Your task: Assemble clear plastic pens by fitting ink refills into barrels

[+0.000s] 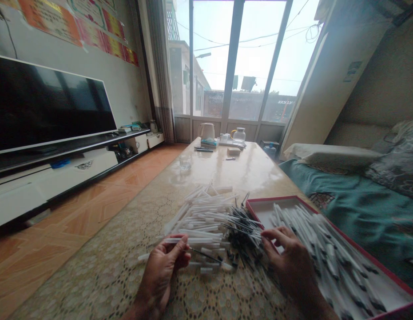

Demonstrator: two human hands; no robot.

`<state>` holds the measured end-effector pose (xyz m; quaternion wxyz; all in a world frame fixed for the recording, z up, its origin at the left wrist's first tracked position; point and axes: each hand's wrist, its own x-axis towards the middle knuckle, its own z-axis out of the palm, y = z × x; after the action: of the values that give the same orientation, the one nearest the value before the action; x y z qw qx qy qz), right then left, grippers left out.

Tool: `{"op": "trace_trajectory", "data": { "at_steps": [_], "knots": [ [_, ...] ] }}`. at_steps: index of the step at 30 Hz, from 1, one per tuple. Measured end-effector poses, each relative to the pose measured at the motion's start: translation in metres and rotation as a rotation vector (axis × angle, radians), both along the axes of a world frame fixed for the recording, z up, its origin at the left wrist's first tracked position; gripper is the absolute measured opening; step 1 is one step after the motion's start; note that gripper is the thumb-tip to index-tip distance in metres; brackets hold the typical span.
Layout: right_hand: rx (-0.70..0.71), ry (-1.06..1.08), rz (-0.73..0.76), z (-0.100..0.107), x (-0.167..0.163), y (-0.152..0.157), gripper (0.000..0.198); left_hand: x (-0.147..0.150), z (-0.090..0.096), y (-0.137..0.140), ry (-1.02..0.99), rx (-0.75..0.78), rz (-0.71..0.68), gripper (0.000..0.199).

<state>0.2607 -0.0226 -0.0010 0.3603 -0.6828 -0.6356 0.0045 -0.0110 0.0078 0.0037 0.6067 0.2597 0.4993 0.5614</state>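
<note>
My left hand (168, 262) is closed on a white pen barrel (175, 240), held between thumb and fingers. A thin dark refill stretches rightward from those fingertips; whether they grip it I cannot tell. Thumb and forefinger of my right hand (291, 255) pinch at the end of a thin pen refill (249, 233), beside the dark pile of refills (241, 218). Left of that pile lies a heap of white pen barrels (201, 213). Small white caps (206, 270) and black end pieces (231, 258) are scattered between my hands.
A red-rimmed tray (386, 275) of white pens with black ends stands at the right. Farther along the table (126, 262) are a drinking glass (185, 163), a white jug (207, 131) and a glass pot (239, 134). A sofa (339, 191) borders the right side.
</note>
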Motion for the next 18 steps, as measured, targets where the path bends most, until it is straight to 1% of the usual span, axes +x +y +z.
{"op": "trace_trajectory", "data": {
  "at_steps": [2, 3, 5, 7, 10, 13, 18],
  "knots": [
    [-0.034, -0.036, -0.067, 0.002, 0.001, -0.001, 0.020, 0.001, -0.002, 0.000, 0.033, 0.023, -0.050, 0.042],
    [-0.046, -0.042, -0.101, 0.004, 0.001, -0.001, 0.020, 0.001, -0.002, 0.000, 0.058, 0.043, -0.072, 0.050],
    [-0.055, -0.060, -0.160, 0.005, 0.005, -0.001, 0.019, 0.001, -0.002, 0.000, 0.118, 0.088, -0.099, 0.070],
    [-0.050, -0.116, -0.214, 0.004, 0.015, 0.001, 0.017, 0.002, -0.001, 0.000, 0.178, 0.123, -0.094, 0.089],
    [-0.055, -0.293, -0.240, -0.002, 0.035, 0.003, 0.013, 0.002, -0.001, 0.000, 0.223, 0.151, -0.062, 0.103],
    [-0.089, -0.421, -0.231, -0.010, 0.052, 0.004, 0.009, 0.002, -0.003, 0.000, 0.218, 0.172, -0.034, 0.102],
    [-0.097, -0.526, -0.274, -0.026, 0.061, 0.004, 0.003, 0.002, -0.001, 0.000, 0.201, 0.169, -0.045, 0.081]
  ]
}}
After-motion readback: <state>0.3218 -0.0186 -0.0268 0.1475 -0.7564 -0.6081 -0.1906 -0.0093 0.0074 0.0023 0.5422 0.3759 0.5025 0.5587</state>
